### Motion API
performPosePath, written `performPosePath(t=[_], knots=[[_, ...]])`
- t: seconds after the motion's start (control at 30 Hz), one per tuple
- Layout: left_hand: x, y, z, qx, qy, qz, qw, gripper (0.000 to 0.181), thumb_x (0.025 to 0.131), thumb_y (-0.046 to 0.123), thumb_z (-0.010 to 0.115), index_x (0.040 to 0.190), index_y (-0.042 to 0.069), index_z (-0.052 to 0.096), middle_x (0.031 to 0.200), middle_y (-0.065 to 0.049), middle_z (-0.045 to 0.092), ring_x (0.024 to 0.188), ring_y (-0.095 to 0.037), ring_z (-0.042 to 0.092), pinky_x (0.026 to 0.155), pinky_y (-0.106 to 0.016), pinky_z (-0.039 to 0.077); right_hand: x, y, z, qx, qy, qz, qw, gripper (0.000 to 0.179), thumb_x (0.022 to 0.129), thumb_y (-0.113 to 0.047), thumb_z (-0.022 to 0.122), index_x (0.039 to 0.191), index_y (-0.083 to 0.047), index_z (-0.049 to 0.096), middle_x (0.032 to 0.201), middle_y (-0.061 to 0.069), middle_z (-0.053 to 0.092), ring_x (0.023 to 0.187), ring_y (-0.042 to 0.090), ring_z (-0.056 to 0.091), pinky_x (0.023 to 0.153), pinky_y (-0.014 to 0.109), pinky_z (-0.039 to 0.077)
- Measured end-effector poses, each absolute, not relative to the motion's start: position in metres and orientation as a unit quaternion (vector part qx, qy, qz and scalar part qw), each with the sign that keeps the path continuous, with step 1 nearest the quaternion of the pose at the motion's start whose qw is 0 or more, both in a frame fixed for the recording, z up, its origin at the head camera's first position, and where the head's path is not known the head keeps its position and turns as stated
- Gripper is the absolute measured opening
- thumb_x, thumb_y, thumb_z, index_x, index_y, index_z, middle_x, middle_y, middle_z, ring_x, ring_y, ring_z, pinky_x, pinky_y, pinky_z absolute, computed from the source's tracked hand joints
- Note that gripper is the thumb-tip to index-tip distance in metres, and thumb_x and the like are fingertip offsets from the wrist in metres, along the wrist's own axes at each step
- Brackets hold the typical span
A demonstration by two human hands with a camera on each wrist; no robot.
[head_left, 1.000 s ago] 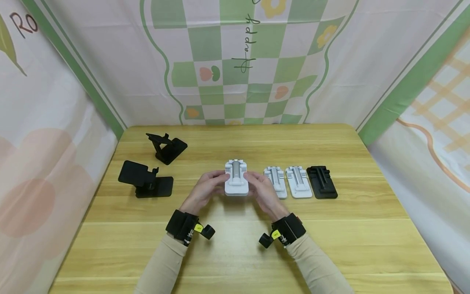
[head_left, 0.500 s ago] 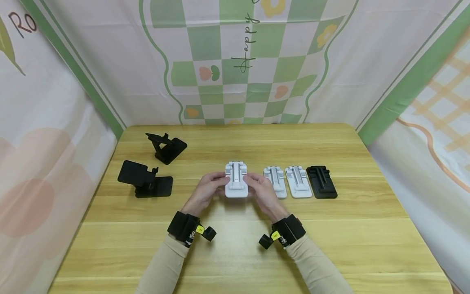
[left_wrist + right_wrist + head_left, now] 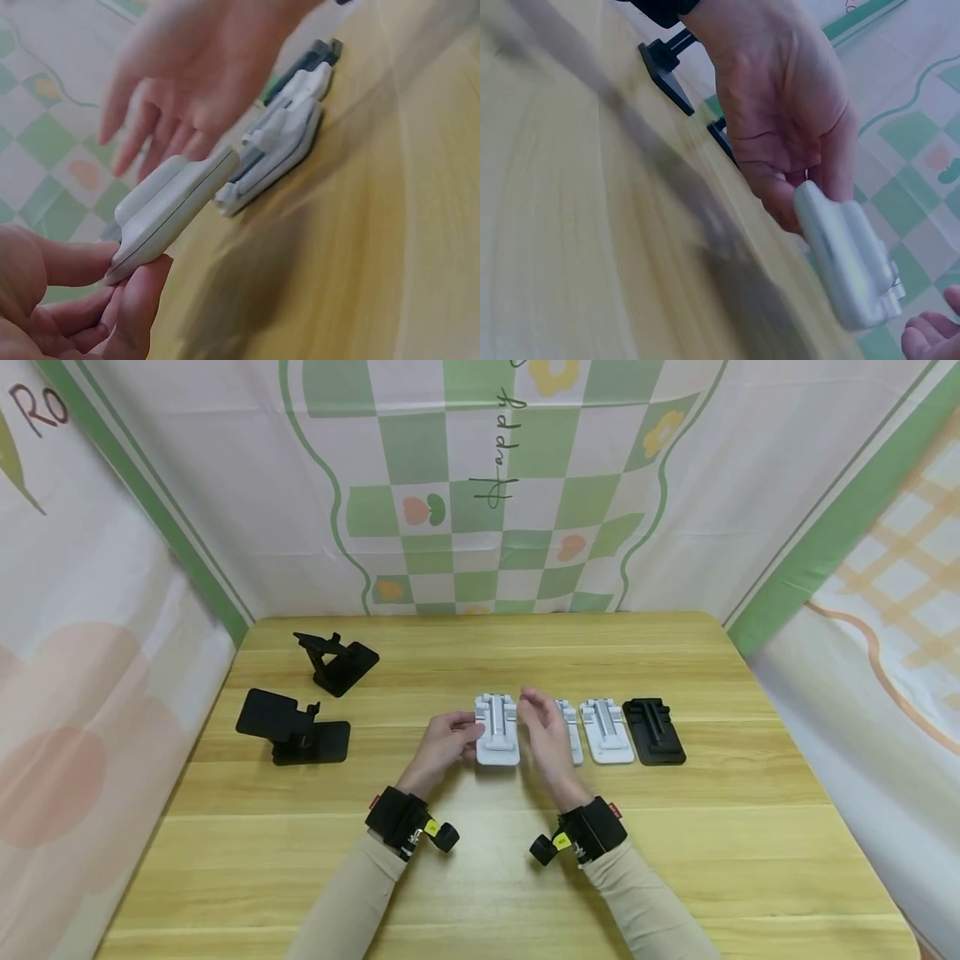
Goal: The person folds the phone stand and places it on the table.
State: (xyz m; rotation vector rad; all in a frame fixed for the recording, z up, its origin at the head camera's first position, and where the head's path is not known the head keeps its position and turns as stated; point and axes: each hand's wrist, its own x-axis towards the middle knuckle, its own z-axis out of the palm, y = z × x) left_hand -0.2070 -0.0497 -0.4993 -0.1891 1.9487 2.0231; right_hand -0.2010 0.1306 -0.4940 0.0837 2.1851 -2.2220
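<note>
A folded white phone stand (image 3: 497, 731) is held above the table by my left hand (image 3: 441, 747), thumb on its face and fingers beneath its left edge. In the left wrist view the thumb and fingers pinch one edge of the stand (image 3: 169, 206). My right hand (image 3: 551, 743) is off the stand, just to its right, with its fingers extended in the left wrist view. Behind that hand a second folded white stand (image 3: 574, 735) lies partly hidden. Beside it are another folded white stand (image 3: 607, 732) and a folded black one (image 3: 654, 732).
Two unfolded black phone stands, one (image 3: 339, 664) near the back edge and one (image 3: 296, 727) nearer, stand on the left of the wooden table (image 3: 480, 893). A patterned cloth (image 3: 480, 510) hangs behind the table and along both sides.
My right hand has let go of the white phone stand and lifted its fingers away. The left hand has shifted slightly to the right, carrying the stand with it.
</note>
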Motion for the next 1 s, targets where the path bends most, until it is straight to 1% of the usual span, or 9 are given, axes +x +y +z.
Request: performPosePath(t=[0.17,0.3,0.47,0.63,0.83,1.0], knots=[[-0.21,-0.038,-0.502,-0.073,0.7,0.692,0.159,0.042,0.099,0.006,0.066,0.137,-0.008,0.058,0.117,-0.021,0.069,0.087,-0.019,0.067,0.072,-0.026,0.06,-0.202,0.14,-0.494,0.023,0.706,-0.707,-0.026,0.042,0.111,-0.025,0.046,0.149,-0.006,0.045,0.156,0.012,0.047,0.145,0.023,0.042,0.123,0.043,0.03],[-0.213,-0.03,-0.503,-0.074,0.712,0.682,0.152,0.041,0.099,0.008,0.066,0.136,-0.008,0.059,0.116,-0.02,0.069,0.087,-0.019,0.067,0.072,-0.027,0.061,-0.203,0.145,-0.495,0.016,0.7,-0.713,-0.044,0.041,0.112,-0.025,0.045,0.148,-0.007,0.047,0.155,0.016,0.048,0.142,0.021,0.045,0.123,0.04,0.03],[-0.216,-0.023,-0.506,-0.077,0.726,0.667,0.149,0.039,0.1,0.008,0.066,0.135,-0.007,0.061,0.114,-0.019,0.069,0.085,-0.018,0.066,0.07,-0.026,0.06,-0.203,0.149,-0.494,0.012,0.686,-0.726,-0.043,0.041,0.112,-0.024,0.043,0.148,-0.005,0.046,0.155,0.018,0.046,0.142,0.021,0.045,0.123,0.039,0.031],[-0.218,-0.021,-0.509,-0.083,0.741,0.65,0.147,0.037,0.1,0.009,0.065,0.134,-0.006,0.062,0.113,-0.018,0.069,0.084,-0.018,0.066,0.068,-0.025,0.06,-0.204,0.151,-0.494,0.012,0.677,-0.735,-0.036,0.042,0.112,-0.025,0.044,0.149,-0.006,0.045,0.157,0.017,0.044,0.144,0.019,0.044,0.123,0.037,0.031],[-0.219,-0.02,-0.51,-0.092,0.757,0.63,0.145,0.035,0.1,0.008,0.066,0.132,-0.006,0.063,0.108,-0.017,0.069,0.078,-0.016,0.064,0.064,-0.024,0.059,-0.204,0.153,-0.495,0.013,0.666,-0.744,-0.04,0.041,0.112,-0.022,0.043,0.149,-0.004,0.045,0.156,0.016,0.045,0.144,0.019,0.044,0.123,0.035,0.031],[-0.219,-0.018,-0.511,-0.091,0.766,0.62,0.143,0.034,0.099,0.006,0.067,0.13,-0.008,0.064,0.105,-0.017,0.07,0.074,-0.015,0.064,0.063,-0.024,0.059,-0.204,0.155,-0.496,0.014,0.654,-0.755,-0.043,0.04,0.113,-0.021,0.041,0.148,-0.001,0.044,0.156,0.017,0.045,0.143,0.02,0.044,0.121,0.031,0.033]])
